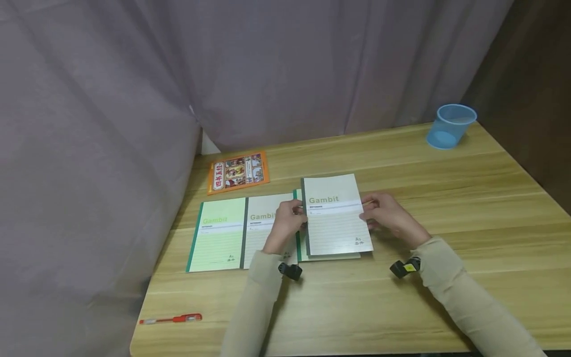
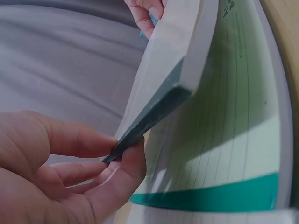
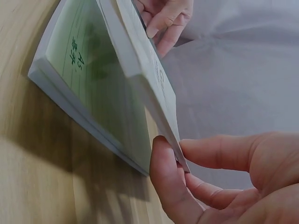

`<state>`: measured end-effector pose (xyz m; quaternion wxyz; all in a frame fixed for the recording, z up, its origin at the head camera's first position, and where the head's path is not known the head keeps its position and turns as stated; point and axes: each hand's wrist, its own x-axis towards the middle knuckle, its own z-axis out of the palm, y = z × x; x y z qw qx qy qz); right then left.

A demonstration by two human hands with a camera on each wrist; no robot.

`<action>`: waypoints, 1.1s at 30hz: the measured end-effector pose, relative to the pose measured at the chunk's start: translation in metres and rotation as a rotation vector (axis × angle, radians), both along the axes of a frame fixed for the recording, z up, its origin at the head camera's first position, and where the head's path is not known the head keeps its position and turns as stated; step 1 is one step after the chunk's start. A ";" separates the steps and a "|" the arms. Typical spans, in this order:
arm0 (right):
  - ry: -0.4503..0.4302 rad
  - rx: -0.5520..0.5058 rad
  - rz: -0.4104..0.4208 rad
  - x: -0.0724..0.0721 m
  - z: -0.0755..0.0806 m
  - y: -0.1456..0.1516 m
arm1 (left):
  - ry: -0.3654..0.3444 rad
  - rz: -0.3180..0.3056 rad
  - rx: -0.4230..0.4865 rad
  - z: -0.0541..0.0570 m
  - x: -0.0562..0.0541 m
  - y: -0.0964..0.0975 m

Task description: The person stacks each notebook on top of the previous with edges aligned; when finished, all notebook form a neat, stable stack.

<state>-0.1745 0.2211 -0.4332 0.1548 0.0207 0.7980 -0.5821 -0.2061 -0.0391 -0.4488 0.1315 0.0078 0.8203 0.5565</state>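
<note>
A white Gambit notebook [image 1: 334,223] with a dark grey spine is held above a green-spined notebook [image 1: 330,257]. Its spine edge is pinched between the thumb and fingers of my left hand [image 1: 287,223]. On the opposite edge, my right hand [image 1: 390,217] pinches the same notebook. The right wrist view shows a gap between the raised notebook [image 3: 154,88] and the green-covered one [image 3: 88,79] below. To the left lie another grey-spined notebook [image 1: 263,233] and a light green notebook [image 1: 218,238], side by side; my left hand and forearm partly cover the grey-spined one.
An orange illustrated booklet [image 1: 238,172] lies at the back left of the wooden table [image 1: 468,208]. A red pen [image 1: 171,319] is near the front left corner. At the back right stands a blue translucent cup [image 1: 450,129]. Grey curtains [image 1: 285,74] hang behind.
</note>
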 end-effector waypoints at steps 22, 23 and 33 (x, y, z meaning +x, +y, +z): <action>-0.042 0.021 0.046 -0.005 -0.017 -0.019 | 0.017 -0.043 -0.145 -0.010 0.003 -0.017; -0.040 0.025 0.046 -0.006 -0.018 -0.020 | 0.020 -0.042 -0.150 -0.010 0.003 -0.018; -0.027 0.046 0.043 -0.006 -0.022 -0.024 | 0.056 -0.042 -0.194 -0.013 0.003 -0.018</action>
